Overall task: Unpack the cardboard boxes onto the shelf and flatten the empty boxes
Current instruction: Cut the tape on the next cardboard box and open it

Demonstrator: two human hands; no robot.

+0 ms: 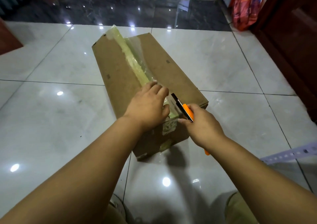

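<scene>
L hand (148,103) flat, fingers straight, on taped box (173,73); R hand (200,124) grips orange knife (186,111).

We seem to stand in a shop or its stockroom, though we cannot be sure. Glossy pale tiles (51,124) cover the floor near us, and dark polished marble (106,9) begins toward twelve o'clock. At two o'clock red packaged goods (245,9) lean by a dark wooden door (291,26). At four o'clock lies a perforated metal strip (291,155), like a shelving upright. A taped carton (130,79) on the floor suggests stock being opened.
</scene>
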